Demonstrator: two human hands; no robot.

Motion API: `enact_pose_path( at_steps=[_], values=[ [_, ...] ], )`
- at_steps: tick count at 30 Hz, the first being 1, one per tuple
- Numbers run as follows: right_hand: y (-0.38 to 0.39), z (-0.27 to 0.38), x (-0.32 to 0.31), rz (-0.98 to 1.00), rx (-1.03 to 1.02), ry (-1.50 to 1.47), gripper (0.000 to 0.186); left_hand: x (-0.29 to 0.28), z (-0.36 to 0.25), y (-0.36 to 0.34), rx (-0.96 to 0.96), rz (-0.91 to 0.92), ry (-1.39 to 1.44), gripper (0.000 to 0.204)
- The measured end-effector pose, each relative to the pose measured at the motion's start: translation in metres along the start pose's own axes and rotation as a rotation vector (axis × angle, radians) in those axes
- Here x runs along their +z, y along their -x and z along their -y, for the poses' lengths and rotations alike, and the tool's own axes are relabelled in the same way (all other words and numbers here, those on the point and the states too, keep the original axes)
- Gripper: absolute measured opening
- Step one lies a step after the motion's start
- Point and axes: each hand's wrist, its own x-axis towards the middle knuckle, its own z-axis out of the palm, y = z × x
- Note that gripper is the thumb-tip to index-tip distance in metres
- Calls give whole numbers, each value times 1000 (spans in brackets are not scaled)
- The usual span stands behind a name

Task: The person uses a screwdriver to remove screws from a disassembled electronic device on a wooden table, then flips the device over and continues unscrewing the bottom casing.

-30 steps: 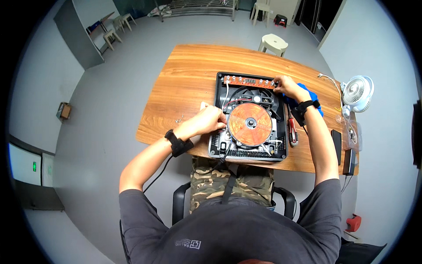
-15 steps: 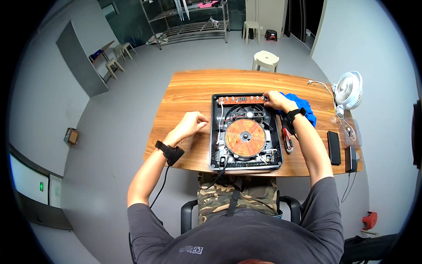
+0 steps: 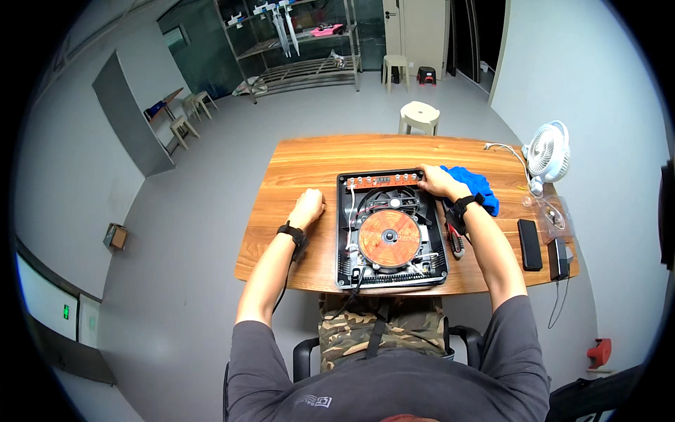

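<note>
An opened induction cooker (image 3: pixel 342 232) lies on the table in front of me, its black casing without a top. Inside are a round copper coil (image 3: pixel 389 239), a fan (image 3: pixel 395 203) and an orange control board (image 3: pixel 383 181) along the far edge. My right hand (image 3: pixel 441 183) grips the cooker's far right corner, fingers bent over the rim beside the board's end. My left hand (image 3: pixel 307 209) rests on the table left of the cooker, fingers curled in; anything inside them is hidden. A screwdriver (image 3: pixel 455 243) with a red and grey handle lies under my right forearm, partly covered.
A blue cloth (image 3: pixel 478 186) lies beyond my right wrist. At the right stand a white fan (image 3: pixel 548 155), a clear plastic box (image 3: pixel 555 216), a black slab-shaped case (image 3: pixel 530 245) and a small dark device (image 3: pixel 560 259) with a cable. A stool (image 3: pixel 420 114) stands behind the table.
My left hand has drawn its fingers in and come down on the table a little farther from me. My right hand stays at the cooker's corner. The view has tilted up slightly.
</note>
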Motion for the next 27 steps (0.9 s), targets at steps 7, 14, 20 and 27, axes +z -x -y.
enact_pose_path(
  at_steps=[7,14,20,27],
  values=[
    [58,-4,-19,-60,70,139,35,27,6,-5,49,-120,-109,15],
    [120,-20,-12,-10,136,268,59,28,-1,3,127,-219,-158,17],
    [144,-7,-6,239,226,291,77,28,-6,-3,150,-185,-217,17],
    [145,-16,12,312,275,246,62,24,-10,-4,157,-156,-242,15]
  ],
)
